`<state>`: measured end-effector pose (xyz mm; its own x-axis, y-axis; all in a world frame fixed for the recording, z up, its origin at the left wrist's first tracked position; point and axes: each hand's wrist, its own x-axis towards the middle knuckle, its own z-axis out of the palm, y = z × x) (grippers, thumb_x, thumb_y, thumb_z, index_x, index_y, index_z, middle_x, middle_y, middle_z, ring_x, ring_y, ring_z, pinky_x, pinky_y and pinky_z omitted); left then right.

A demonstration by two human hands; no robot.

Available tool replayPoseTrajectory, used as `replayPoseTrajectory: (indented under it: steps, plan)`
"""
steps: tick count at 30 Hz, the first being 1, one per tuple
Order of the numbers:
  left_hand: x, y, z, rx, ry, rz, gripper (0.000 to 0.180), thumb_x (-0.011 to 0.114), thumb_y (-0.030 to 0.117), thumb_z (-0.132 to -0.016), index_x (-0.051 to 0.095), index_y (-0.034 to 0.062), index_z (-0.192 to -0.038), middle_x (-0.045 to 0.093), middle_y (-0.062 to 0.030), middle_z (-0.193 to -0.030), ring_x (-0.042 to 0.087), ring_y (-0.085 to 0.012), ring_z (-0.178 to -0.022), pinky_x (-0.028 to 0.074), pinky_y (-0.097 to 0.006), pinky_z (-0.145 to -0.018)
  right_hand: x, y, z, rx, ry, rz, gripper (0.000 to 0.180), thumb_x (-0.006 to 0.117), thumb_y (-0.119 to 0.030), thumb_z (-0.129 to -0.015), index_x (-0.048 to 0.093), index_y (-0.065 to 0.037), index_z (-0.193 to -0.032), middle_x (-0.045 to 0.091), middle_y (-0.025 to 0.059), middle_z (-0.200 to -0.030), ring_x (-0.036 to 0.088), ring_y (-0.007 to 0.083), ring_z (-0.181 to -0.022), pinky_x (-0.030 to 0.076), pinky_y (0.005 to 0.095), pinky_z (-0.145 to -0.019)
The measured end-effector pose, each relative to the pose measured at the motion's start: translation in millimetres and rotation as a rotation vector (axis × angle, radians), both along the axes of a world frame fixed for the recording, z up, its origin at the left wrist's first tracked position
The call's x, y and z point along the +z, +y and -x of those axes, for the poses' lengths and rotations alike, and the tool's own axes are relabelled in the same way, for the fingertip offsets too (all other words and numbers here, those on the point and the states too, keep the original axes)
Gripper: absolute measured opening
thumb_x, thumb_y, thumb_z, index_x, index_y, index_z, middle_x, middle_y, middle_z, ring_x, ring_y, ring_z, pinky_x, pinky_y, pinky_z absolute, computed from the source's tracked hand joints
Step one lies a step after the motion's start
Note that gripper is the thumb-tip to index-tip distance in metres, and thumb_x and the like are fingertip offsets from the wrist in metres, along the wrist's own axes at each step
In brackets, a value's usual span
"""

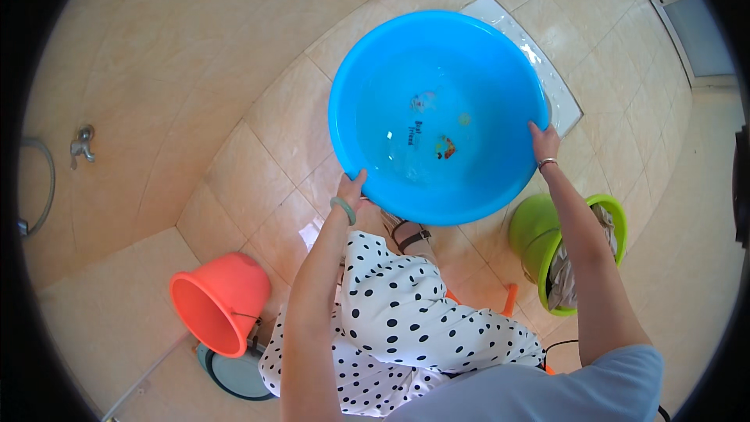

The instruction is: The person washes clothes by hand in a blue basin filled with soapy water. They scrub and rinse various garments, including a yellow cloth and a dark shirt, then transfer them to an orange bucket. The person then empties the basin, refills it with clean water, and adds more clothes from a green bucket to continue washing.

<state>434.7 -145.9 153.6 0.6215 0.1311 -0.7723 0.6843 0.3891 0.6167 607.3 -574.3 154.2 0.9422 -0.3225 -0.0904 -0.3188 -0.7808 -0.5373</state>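
A large round blue basin with printed pictures on its bottom is in front of me; it seems to hold some clear water. My left hand grips its near left rim, thumb over the edge. On the right side, my right hand holds the rim in the same way, thumb on top. The fingers of both hands are mostly hidden under the rim. Whether the basin rests on the floor or is lifted I cannot tell.
A green bucket with grey cloth stands at my right. To the left are an orange-red bucket and a grey-green basin. Beyond the blue basin lies a white squat-toilet pan. A metal tap is on the left wall.
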Motion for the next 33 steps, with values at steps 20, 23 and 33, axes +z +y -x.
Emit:
replayPoseTrajectory:
  steps: [20, 23, 33]
  plan:
    - [120, -2, -33, -0.080, -0.114, -0.374, 0.041, 0.063, 0.025, -0.085, 0.050, -0.0077, -0.107, 0.062, -0.0185, -0.094, 0.066, -0.0247, -0.068, 0.057, -0.033, -0.050, -47, 18, 29, -0.094, 0.125, -0.194, 0.055, 0.060, -0.041, -0.084, 0.050, 0.001, -0.118, 0.063, 0.0242, -0.101, 0.063, 0.0357, -0.089, 0.049, 0.0431, -0.081]
    - [145, -14, -48, -0.094, -0.133, -0.371, 0.041, 0.062, 0.024, -0.085, 0.050, -0.0079, -0.108, 0.062, -0.0191, -0.094, 0.066, -0.0254, -0.069, 0.057, -0.034, -0.050, -45, 14, 31, -0.160, 0.126, -0.270, 0.055, 0.059, -0.039, -0.084, 0.050, 0.001, -0.121, 0.063, 0.0230, -0.105, 0.063, 0.0345, -0.092, 0.049, 0.0418, -0.083]
    - [214, -63, -118, -0.183, -0.213, -0.333, 0.049, 0.060, 0.025, -0.087, 0.044, -0.0081, -0.119, 0.060, -0.0217, -0.105, 0.066, -0.0291, -0.078, 0.059, -0.038, -0.059, -41, 5, 65, -0.520, 0.247, -0.605, 0.049, 0.064, -0.032, -0.079, 0.054, 0.003, -0.113, 0.062, 0.0226, -0.104, 0.062, 0.0316, -0.093, 0.050, 0.0400, -0.080]
